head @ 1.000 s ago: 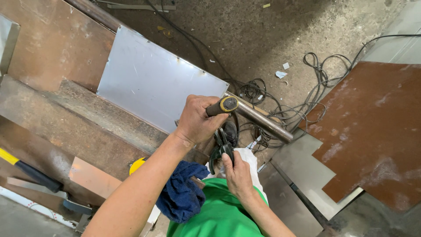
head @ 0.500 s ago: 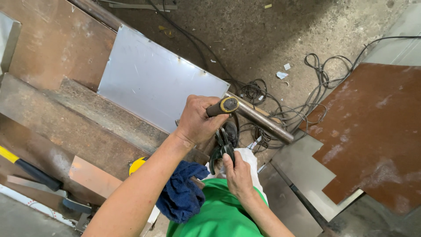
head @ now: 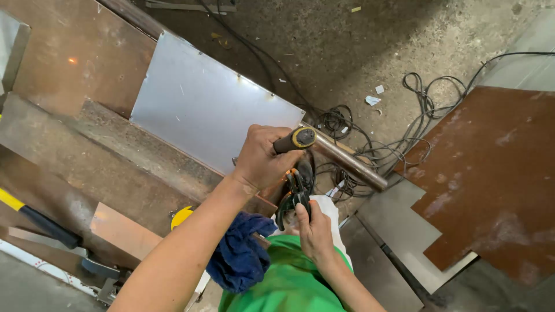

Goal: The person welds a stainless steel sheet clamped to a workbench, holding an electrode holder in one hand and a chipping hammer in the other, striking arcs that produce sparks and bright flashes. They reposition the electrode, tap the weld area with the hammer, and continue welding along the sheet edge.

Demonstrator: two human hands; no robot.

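1. Lower left of the frame, a yellow-handled hammer (head: 34, 216) lies aside, out of the work.
2. Centre frame, the left hand (head: 263, 159) is fisted round a black tool handle (head: 295, 139), steadying it beside the steel pipe (head: 350, 162).
3. Just below, the right hand (head: 315, 231) clamps dark pliers (head: 293, 199), jaws pointing up toward the handle.

Steel sheet (head: 214, 118) at 11 o'clock: matt grey, smooth. Pipe (head: 352, 164): polished metal. Plate (head: 497, 173) at 3 o'clock: rusty, rough. Rag (head: 240, 257): blue cloth.
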